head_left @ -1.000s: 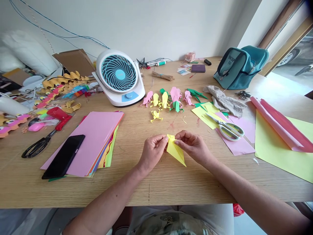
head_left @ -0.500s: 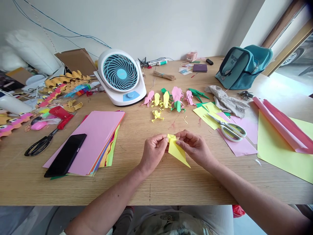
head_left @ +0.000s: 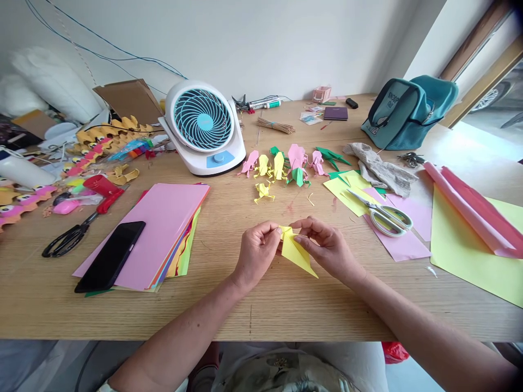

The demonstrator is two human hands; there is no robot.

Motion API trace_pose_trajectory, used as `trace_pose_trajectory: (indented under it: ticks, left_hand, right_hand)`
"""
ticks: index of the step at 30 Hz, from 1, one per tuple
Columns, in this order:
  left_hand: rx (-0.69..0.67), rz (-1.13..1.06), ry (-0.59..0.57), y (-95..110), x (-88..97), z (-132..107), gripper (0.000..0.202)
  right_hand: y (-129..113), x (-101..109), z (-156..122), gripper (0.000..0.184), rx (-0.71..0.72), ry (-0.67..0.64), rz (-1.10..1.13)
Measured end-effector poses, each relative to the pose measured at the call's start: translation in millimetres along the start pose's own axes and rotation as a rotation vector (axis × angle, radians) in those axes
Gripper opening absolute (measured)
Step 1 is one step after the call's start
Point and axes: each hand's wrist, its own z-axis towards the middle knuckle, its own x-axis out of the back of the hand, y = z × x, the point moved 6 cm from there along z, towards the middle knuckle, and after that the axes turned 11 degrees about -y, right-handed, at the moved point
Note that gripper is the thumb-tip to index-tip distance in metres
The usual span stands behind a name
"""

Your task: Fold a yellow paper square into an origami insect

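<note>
A folded yellow paper piece (head_left: 297, 252) with a long pointed tip lies just above the wooden table (head_left: 261, 305), held between both hands. My left hand (head_left: 256, 252) pinches its upper left corner. My right hand (head_left: 327, 247) pinches the top fold from the right, fingers curled over it. The pointed end sticks out toward me below my right fingers. Several small folded paper figures (head_left: 286, 163) in pink, yellow and green stand in a row farther back on the table.
A stack of coloured paper sheets (head_left: 159, 228) with a black phone (head_left: 110, 256) on it lies to the left. Black scissors (head_left: 67, 239) are beyond it. A white fan (head_left: 204, 128) stands behind. Grey-handled scissors (head_left: 382, 213), yellow and pink sheets (head_left: 466, 239) and a teal bag (head_left: 408, 109) are on the right.
The hands and yellow paper stay in nearly the same place; the pointed tip has swung slightly to the right. The view has shifted a little.
</note>
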Motion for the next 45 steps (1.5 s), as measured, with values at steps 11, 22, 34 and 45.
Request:
trace_pose_trajectory:
  ticks: [11,22,34,45]
  left_hand:
    - [-0.107,0.098,-0.042,4,-2.5,-1,0.023]
    - [-0.083,0.03,-0.103,-3,-5.2,5,0.019]
    - [-0.106,-0.038,-0.07,-7,-1.3,7,0.023]
    - [-0.034,-0.031,-0.123,2,-3.2,3,0.035]
  right_hand:
    - [-3,3,1,0.025,0.013,0.043,-0.056]
    - [-7,5,0,0.025,0.053,0.076,-0.076]
    - [4,-3,3,0.025,0.005,-0.049,0.099]
    - [12,-6,6,0.039,-0.103,-0.073,0.274]
